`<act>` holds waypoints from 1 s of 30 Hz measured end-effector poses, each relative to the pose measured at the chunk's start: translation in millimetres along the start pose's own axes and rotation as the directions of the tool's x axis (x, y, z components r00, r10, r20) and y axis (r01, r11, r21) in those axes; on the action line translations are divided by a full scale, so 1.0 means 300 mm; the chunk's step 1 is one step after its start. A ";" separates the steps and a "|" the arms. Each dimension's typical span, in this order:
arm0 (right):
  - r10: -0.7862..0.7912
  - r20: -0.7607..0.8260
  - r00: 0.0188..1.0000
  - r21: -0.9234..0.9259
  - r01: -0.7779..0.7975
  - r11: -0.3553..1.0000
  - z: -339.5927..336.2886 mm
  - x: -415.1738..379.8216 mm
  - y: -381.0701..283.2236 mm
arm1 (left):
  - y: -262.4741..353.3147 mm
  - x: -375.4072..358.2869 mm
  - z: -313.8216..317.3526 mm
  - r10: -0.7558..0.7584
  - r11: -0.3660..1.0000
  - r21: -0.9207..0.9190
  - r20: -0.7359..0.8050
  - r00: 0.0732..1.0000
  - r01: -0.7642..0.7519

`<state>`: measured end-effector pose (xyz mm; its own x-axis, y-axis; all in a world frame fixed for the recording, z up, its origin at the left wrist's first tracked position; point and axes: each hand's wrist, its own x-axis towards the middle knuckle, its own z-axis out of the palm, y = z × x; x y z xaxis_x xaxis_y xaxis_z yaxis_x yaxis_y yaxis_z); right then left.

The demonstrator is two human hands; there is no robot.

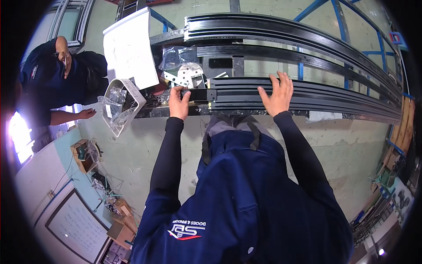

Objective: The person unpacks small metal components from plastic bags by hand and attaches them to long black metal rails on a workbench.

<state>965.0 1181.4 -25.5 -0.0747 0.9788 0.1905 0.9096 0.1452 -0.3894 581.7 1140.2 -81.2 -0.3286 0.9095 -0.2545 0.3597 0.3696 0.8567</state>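
A long black window or door profile [325, 94] lies across the bench in front of me, with grooves along its length. At its left end, a short black rectangular piece [198, 94] sticks out toward the left. My left hand [179, 104] grips the outer end of that piece between thumb and fingers. How deep the piece sits in the profile is hidden. My right hand [278, 94] rests on the profile further along, its fingers spread and thumb apart. Behind the gripped piece lie white perforated plates [187, 75] and a clear plastic bag [176, 56].
More black profiles [272, 31] lie further back. A white bin [137, 97] with bagged parts stands at the bench's left end, beside a large paper sheet [129, 50]. A dark phone-like slab [220, 63] lies between profiles. Another person [66, 83] stands at the left.
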 end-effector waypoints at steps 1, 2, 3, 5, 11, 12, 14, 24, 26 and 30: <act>0.003 0.054 0.999 0.003 -0.003 1.000 0.022 0.004 0.013 | 0.007 0.000 -0.005 -0.025 0.999 0.028 0.008 1.000 0.025; 0.002 0.067 0.998 -0.013 -0.001 1.000 0.034 -0.003 0.007 | 0.000 0.007 0.000 -0.079 0.997 -0.004 0.029 0.997 0.079; 0.000 0.077 0.997 -0.031 0.002 1.000 0.045 -0.005 0.005 | -0.006 0.000 0.001 -0.047 0.999 0.007 0.007 0.999 0.047; -0.001 0.079 0.997 -0.056 0.005 0.998 0.053 0.006 0.014 | 0.020 0.001 0.014 0.001 1.000 0.004 -0.019 1.000 -0.001; -0.018 0.050 0.999 -0.065 0.021 0.998 0.061 0.000 0.010 | -0.025 -0.011 0.021 -0.056 0.997 0.054 -0.036 0.998 0.058; -0.018 0.038 0.999 -0.067 0.021 0.998 0.064 0.015 0.013 | -0.015 0.002 0.031 -0.056 0.998 0.041 -0.028 0.998 0.057; -0.019 0.043 0.999 -0.069 0.022 0.997 0.063 -0.001 0.010 | -0.005 -0.035 0.031 -0.085 0.996 0.020 -0.013 0.996 0.085; -0.012 0.054 0.998 -0.075 0.016 0.997 0.065 0.002 0.010 | 0.105 -0.072 0.078 -0.019 0.978 -0.204 0.152 0.988 0.050; -0.012 0.059 0.998 -0.081 0.017 0.997 0.064 -0.002 0.006 | 0.134 -0.111 0.113 -0.052 0.957 -0.272 0.196 0.979 0.105; -0.007 0.065 0.998 -0.091 0.012 0.996 0.060 -0.002 0.006 | 0.104 -0.143 0.136 -0.018 0.936 -0.341 0.191 0.981 0.083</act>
<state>959.3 1183.7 -42.6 -0.1069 0.9851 0.1344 0.9420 0.1436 -0.3035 642.6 1120.5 -61.7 -0.1618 0.9223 -0.3509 0.0119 0.3573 0.9339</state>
